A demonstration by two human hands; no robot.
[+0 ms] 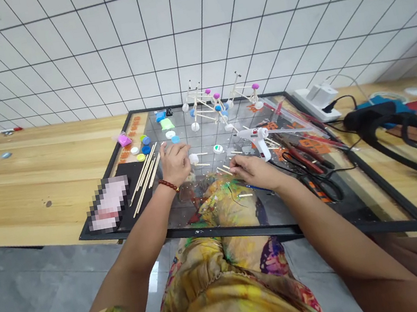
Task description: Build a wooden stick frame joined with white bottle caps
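Note:
My left hand [175, 164] hovers over the framed clear mat [200, 227], its fingers spread and holding nothing, just left of a white foam ball on a stick [194, 158]. My right hand [254, 172] reaches in from the right, its fingertips at several short wooden sticks [224, 171]. I cannot tell whether it grips one. A white hot glue gun [258, 139] lies just beyond that hand. Farther back stand stick-and-ball models [203, 106] with pink and blue balls. A bundle of long wooden sticks [145, 180] lies to the left of my left hand.
Red-handled pliers [306, 160] and black cables lie on the mat's right side. Clay pots and caps [145, 149] sit at its left. A pixelated object [111, 203] rests on a black pad. A power strip [316, 102] and black bag [389, 127] are at right. Behind is a tiled wall [184, 20].

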